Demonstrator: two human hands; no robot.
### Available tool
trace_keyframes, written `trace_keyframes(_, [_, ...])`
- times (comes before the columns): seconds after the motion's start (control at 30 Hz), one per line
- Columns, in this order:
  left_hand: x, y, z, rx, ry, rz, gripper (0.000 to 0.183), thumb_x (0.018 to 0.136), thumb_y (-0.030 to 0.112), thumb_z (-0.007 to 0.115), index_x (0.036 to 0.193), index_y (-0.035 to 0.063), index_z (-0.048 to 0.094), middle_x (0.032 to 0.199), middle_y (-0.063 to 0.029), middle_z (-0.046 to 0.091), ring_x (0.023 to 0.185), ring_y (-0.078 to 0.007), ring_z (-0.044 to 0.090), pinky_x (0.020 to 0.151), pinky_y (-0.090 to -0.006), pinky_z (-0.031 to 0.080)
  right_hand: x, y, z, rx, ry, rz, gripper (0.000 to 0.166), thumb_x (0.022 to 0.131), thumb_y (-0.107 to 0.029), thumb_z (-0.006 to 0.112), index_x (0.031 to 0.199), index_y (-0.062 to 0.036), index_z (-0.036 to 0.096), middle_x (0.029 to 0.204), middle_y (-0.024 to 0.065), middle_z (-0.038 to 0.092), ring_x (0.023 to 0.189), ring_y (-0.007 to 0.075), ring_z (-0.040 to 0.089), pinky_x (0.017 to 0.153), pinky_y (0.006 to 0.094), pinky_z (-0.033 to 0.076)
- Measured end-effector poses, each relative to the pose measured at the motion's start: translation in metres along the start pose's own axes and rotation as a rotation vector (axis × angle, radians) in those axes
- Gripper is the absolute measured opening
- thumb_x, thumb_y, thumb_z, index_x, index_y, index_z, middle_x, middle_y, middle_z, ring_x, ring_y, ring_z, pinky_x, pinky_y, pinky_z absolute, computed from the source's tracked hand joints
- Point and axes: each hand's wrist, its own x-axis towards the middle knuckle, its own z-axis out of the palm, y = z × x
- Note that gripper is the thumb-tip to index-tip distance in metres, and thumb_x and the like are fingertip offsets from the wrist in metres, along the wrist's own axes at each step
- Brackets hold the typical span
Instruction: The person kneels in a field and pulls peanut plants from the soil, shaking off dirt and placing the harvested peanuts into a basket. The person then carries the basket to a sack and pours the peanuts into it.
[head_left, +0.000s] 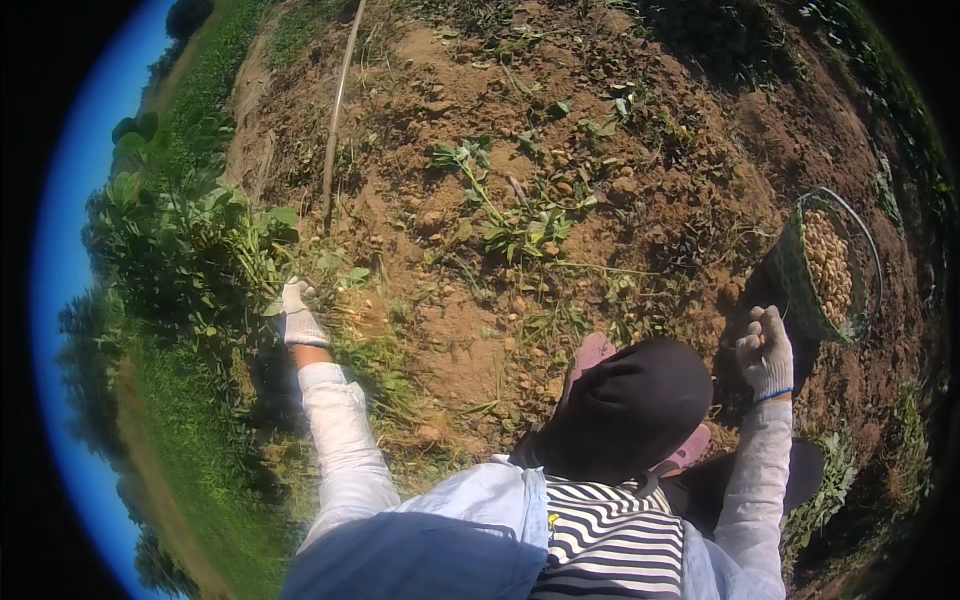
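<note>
My left hand (301, 311), in a white knit glove, is closed among the stems at the near edge of a clump of leafy green plants (217, 247). My right hand (765, 352), in a similar glove with a blue cuff edge, is raised beside a green woven basket (796, 277). Its fingers are curled, with what look like a few peanuts at the fingers, though gloved fingertips and pods are hard to tell apart. Inside the basket lies a heap of tan unshelled peanuts (826, 266).
Brown soil (457, 330) with scattered leaves spreads ahead of my bent knees. A long wooden pole (334, 120) lies at the upper left. Uprooted green plants (517, 221) rest on the ground in the middle. Pink shoes (592, 352) show beside my dark-clothed knee.
</note>
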Motion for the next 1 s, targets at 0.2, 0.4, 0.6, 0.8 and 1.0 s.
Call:
trace_keyframes(0.2, [-0.055, -0.231, -0.103, 0.58, 0.079, -0.658, 0.037, 0.092, 0.041, 0.063, 0.081, 0.0063, 0.069, 0.124, -0.0096, 0.061, 0.092, -0.0232, 0.058, 0.082, -0.0406, 0.046, 0.004, 0.026, 0.018, -0.051, -0.08, 0.062, 0.023, 0.1, -0.034, 0.064, 0.099, -0.0118, 0.062, 0.066, -0.004, 0.059, 0.049, 0.0069, 0.05, 0.05, 0.0197, 0.045])
trace_keyframes(0.4, [-0.018, -0.277, -0.09, 0.386, 0.039, -0.594, 0.047, 0.094, 0.048, 0.065, 0.117, 0.0075, 0.067, 0.089, -0.0053, 0.074, 0.076, -0.0205, 0.065, 0.068, -0.0351, 0.049, 0.004, 0.03, 0.02, -0.114, -0.128, 0.103, 0.024, 0.1, -0.035, 0.064, 0.098, -0.0114, 0.062, 0.067, -0.0039, 0.06, 0.049, 0.0071, 0.052, 0.049, 0.0209, 0.044])
trace_keyframes(0.6, [-0.021, -0.232, -0.032, 0.576, -0.046, -0.615, 0.094, 0.081, 0.055, 0.076, 0.148, -0.0026, 0.043, 0.155, -0.0222, 0.039, 0.136, -0.0386, 0.045, 0.109, -0.0457, 0.041, -0.008, 0.033, 0.024, -0.184, -0.178, 0.064, 0.024, 0.099, -0.033, 0.065, 0.102, -0.01, 0.064, 0.069, -0.0034, 0.062, 0.051, 0.0083, 0.055, 0.051, 0.0232, 0.047])
trace_keyframes(0.8, [-0.134, -0.153, 0.029, 1.105, 0.06, 0.024, 0.08, 0.086, 0.041, 0.072, 0.149, 0.0065, 0.036, 0.154, -0.0213, 0.034, 0.131, -0.0352, 0.049, 0.108, -0.044, 0.043, -0.011, 0.032, 0.038, -0.34, -0.064, 0.014, 0.024, 0.099, -0.032, 0.064, 0.101, -0.0088, 0.064, 0.064, -0.0028, 0.055, 0.047, 0.0079, 0.048, 0.046, 0.0231, 0.042])
trace_keyframes(1.0, [-0.262, -0.165, 0.14, 0.582, -1.063, -0.005, 0.032, 0.096, 0.024, 0.064, 0.121, 0.0036, 0.065, 0.116, -0.0086, 0.068, 0.106, -0.0162, 0.063, 0.094, -0.0319, 0.05, 0.014, 0.07, 0.094, -1.081, -0.295, -0.088, 0.035, 0.098, -0.045, 0.063, 0.091, -0.011, 0.064, 0.066, -0.004, 0.052, 0.055, 0.0059, 0.047, 0.049, 0.0218, 0.036])
